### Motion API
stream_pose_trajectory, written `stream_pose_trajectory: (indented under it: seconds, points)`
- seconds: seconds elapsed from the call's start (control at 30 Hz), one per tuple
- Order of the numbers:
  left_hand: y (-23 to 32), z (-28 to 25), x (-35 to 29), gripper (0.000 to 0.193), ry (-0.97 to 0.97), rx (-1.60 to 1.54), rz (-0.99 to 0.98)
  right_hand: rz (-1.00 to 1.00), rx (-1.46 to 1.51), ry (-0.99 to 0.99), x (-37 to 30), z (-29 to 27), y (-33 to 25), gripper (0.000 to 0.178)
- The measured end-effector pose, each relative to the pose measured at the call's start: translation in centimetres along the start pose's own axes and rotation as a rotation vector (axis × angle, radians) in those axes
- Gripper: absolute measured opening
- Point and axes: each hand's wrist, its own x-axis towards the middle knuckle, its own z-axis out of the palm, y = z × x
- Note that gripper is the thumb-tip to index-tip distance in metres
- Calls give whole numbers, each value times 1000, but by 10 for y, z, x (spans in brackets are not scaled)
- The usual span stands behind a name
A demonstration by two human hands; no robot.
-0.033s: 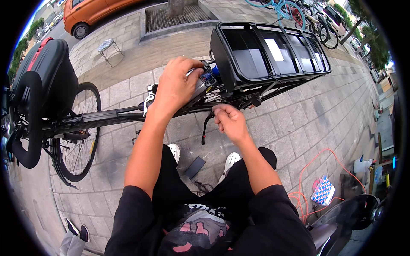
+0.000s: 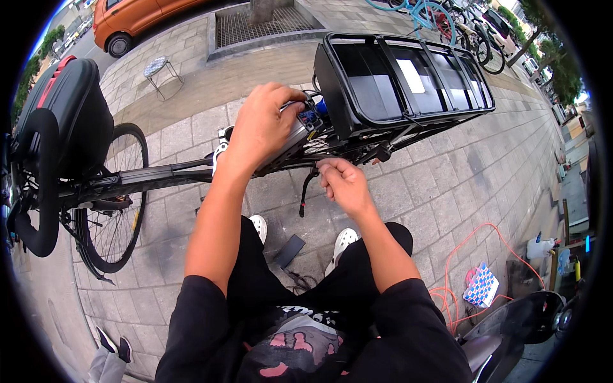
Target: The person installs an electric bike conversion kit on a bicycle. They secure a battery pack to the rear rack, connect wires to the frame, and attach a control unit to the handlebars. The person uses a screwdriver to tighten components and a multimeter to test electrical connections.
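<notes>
A black bicycle (image 2: 137, 177) stands across in front of me, its front wheel to the left. My left hand (image 2: 268, 121) is closed at the bicycle's middle, thumb and forefinger bent together beside a small cluster of wires and blue parts (image 2: 311, 118). What is between those fingertips is hidden. Lower and to the right, my right hand (image 2: 345, 185) is closed, its fingers curled below the frame near a black kickstand-like rod (image 2: 305, 191). Whether it holds anything does not show. Behind the wires sits a black rear rack (image 2: 415, 115) with a glossy dark box.
On the paving between my white shoes lies a dark flat block (image 2: 290, 251) with a cable (image 2: 301, 281). An orange cord (image 2: 450, 262) and a blue-checked packet (image 2: 482, 285) lie at the right. A stool (image 2: 159, 67) and an orange car (image 2: 143, 24) stand beyond the bicycle.
The whole view has shifted very slightly. Both hands keep the same pose at the bicycle.
</notes>
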Motion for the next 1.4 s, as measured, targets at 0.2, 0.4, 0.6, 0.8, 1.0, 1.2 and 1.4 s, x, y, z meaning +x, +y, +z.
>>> stream_pose_trajectory:
  seconds: [0.2,0.4,0.6,0.8,1.0,1.2,1.4]
  points:
    - [-12,-1,28,15,-196,30,128,41,-32,48,1,-13,9,25]
    - [-19,6,23,12,-112,31,218,81,-126,52,9,-1,9,24]
    - [-28,15,17,14,-127,-111,126,82,-218,75,8,3,11,24]
    - [-25,17,18,11,-167,-163,-46,104,-188,139,7,1,16,26]
    - [-35,25,22,7,-146,-325,-53,118,-122,176,9,-10,24,27]
    - [-39,26,24,8,-143,-332,47,155,-34,236,11,-19,28,28]
    - [-36,17,15,12,-101,-196,160,175,-19,196,13,-17,24,24]
